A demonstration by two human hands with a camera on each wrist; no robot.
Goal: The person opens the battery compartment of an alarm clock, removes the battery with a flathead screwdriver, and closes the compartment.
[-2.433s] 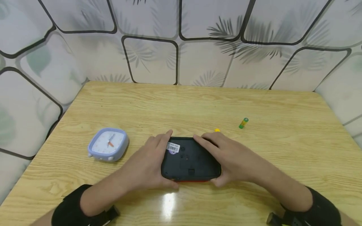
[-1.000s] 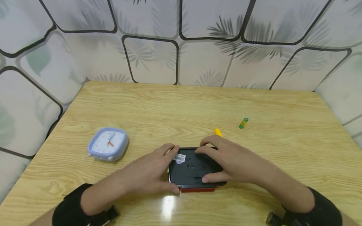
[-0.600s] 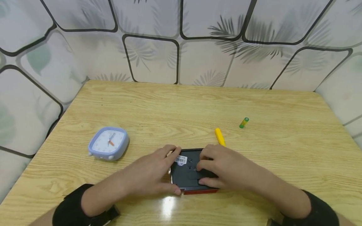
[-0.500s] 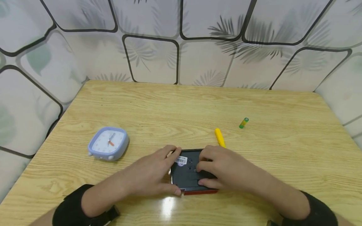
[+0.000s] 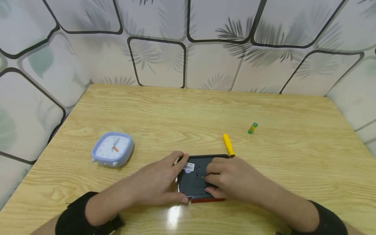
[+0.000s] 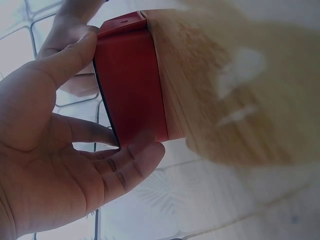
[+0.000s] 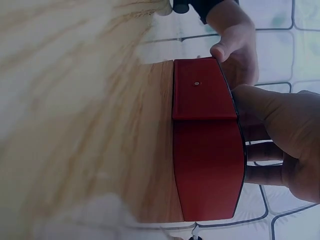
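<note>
so left hand (image 5: 164,179), right hand (image 5: 230,179) curled on box (image 5: 191,182); yellow handle (image 5: 227,143), battery (image 5: 252,128) beyond

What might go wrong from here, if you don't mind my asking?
The red-and-black device might slip or twist if the right hand pushes hard on its black face, since the left hand grips it only at one end. The yellow-handled tool lies close to the right hand and could be knocked. The small green battery lies loose on the table and might roll if bumped.
</note>
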